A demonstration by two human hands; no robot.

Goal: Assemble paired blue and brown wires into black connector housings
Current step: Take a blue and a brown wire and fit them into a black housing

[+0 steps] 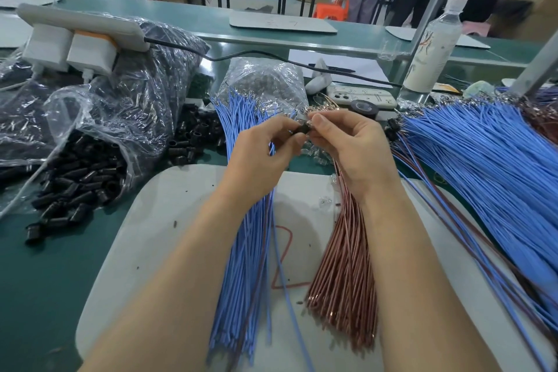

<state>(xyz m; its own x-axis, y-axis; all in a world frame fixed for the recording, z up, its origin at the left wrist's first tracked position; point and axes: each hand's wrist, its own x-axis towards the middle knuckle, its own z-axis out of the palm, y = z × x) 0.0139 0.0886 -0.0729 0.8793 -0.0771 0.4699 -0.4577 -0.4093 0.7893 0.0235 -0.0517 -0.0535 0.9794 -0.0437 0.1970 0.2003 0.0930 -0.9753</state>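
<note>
Forearms [169, 281]: both bare; they enter from the bottom edge and converge above the white mat [169, 220].
Left grip [259, 157]: thumb and fingertips pinch the black connector housing [303, 129].
Right grip [353, 148]: thumb and fingers pinch the housing's right end; whether a wire terminal is also between them cannot be told.
Housing position: held in the air between both grips, above the mat's far edge.
Housing axis: appears to run left to right, grip to grip; mostly covered.
Trailing pair [287, 281]: one blue wire with a thin dark wire beside it runs from under the left grip toward the camera; judged to be the pair in hand.
Blue wire stock [247, 251]: lies on the mat, long axis near to far, terminal ends pointing away.
Brown wire stock [344, 281]: just beside it, same lay, fanned.
Done: the right-hand pile [483, 166] on the surface [45, 281] shows paired wires with black housings at the far ends; judged finished.
Left to do: both stocks are thick and the bag of housings [84, 166] is full; judged far from complete.
</note>
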